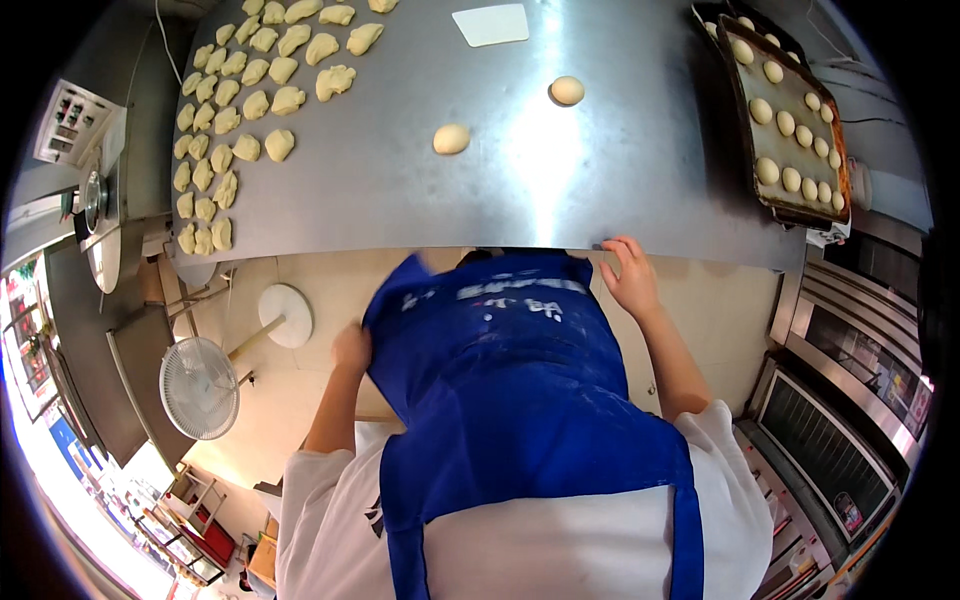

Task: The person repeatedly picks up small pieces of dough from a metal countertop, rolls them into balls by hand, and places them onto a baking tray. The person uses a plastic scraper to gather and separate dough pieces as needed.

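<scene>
My left hand (352, 347) is at the left edge of my blue apron (500, 390), closed on the cloth, which bulges out toward it. Its fingertips are hidden by the cloth. At the table's near edge is my right hand (631, 277), fingers apart and bent, fingertips by the metal rim, with nothing in it. On the steel table (400, 200) ahead lie two smooth round dough balls, one near the middle (451, 139) and one farther right (567, 91). Many rough dough pieces (280, 145) spread over the left side.
A white dough scraper (490, 25) lies at the table's far side. Dark baking trays (745, 110) with rows of dough balls stand at the right end. To the left are a white fan (200, 388) and a kitchen scale (95, 200). Oven-like steel equipment (830, 430) stands at right.
</scene>
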Demonstrator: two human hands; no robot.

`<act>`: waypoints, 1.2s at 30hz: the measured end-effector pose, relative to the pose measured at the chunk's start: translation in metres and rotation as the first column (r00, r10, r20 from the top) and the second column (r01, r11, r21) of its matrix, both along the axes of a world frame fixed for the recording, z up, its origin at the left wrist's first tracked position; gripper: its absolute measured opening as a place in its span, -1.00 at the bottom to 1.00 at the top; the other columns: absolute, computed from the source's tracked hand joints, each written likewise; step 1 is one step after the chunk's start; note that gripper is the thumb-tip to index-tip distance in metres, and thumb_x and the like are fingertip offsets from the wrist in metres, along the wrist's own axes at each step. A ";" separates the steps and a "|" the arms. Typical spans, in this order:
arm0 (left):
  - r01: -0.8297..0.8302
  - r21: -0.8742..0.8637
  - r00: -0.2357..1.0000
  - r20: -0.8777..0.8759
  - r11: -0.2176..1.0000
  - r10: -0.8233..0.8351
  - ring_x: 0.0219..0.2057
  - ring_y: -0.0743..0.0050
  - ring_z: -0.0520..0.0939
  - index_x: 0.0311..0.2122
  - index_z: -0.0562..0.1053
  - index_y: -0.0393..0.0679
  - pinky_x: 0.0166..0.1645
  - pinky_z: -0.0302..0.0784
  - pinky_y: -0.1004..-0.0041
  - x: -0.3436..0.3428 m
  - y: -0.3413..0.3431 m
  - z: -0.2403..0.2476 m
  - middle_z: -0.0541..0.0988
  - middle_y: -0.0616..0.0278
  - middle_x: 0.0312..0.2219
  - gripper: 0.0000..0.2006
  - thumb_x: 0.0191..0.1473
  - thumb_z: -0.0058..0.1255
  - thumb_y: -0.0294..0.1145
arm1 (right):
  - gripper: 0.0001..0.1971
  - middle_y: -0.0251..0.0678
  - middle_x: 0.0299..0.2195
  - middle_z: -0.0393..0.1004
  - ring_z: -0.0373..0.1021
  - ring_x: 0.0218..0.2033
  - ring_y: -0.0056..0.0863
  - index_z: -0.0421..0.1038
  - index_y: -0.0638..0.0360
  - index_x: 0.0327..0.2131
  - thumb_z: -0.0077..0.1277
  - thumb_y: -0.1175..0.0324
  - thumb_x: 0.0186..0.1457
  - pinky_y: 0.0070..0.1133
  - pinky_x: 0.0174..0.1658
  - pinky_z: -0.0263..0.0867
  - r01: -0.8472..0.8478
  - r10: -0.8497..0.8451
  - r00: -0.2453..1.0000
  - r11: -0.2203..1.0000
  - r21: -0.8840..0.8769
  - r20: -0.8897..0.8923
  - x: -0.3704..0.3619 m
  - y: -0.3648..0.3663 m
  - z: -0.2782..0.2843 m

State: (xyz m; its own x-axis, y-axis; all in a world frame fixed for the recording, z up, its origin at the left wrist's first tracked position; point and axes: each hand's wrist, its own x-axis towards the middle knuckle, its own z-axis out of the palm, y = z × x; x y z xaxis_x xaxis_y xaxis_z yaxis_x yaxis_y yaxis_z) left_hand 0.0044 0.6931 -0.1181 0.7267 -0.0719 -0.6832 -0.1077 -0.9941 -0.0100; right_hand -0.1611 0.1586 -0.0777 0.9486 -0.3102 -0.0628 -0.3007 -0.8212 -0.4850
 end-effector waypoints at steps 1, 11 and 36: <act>-0.024 0.156 0.980 -0.192 0.987 0.054 -0.05 -0.16 0.69 -0.10 0.56 -0.17 0.09 0.56 0.00 -0.026 0.040 -0.023 0.68 -0.15 -0.15 -0.64 0.36 -0.14 -0.11 | -0.64 -0.18 -0.03 0.53 0.51 -0.06 -0.08 0.51 0.08 -0.04 0.26 0.27 0.08 -0.27 0.01 0.44 -0.013 0.012 0.999 1.000 -0.018 -0.029 0.006 0.000 0.001; -0.415 -0.116 0.888 -0.268 0.902 0.374 0.12 -0.11 0.62 0.07 0.56 -0.11 0.16 0.55 0.08 -0.119 0.026 -0.177 0.62 -0.13 0.04 -0.61 0.25 -0.02 -0.13 | -0.27 -0.04 -0.40 0.61 0.58 -0.32 -0.20 0.59 0.41 -0.24 -0.05 -0.28 0.26 -0.28 -0.18 0.47 0.794 -0.327 0.553 0.487 0.365 -0.766 -0.070 0.006 -0.069; 0.306 -0.489 0.933 0.326 0.817 -0.154 -0.01 -0.06 0.60 -0.04 0.52 -0.12 0.01 0.56 0.14 0.209 -0.326 0.042 0.58 0.05 -0.07 -0.54 -0.04 0.35 -0.18 | -0.65 -0.23 -0.08 0.52 0.38 0.03 -0.15 0.55 0.07 -0.03 0.21 0.31 0.07 -0.33 0.14 0.41 -0.050 0.050 0.998 0.999 0.006 0.029 0.304 -0.089 -0.006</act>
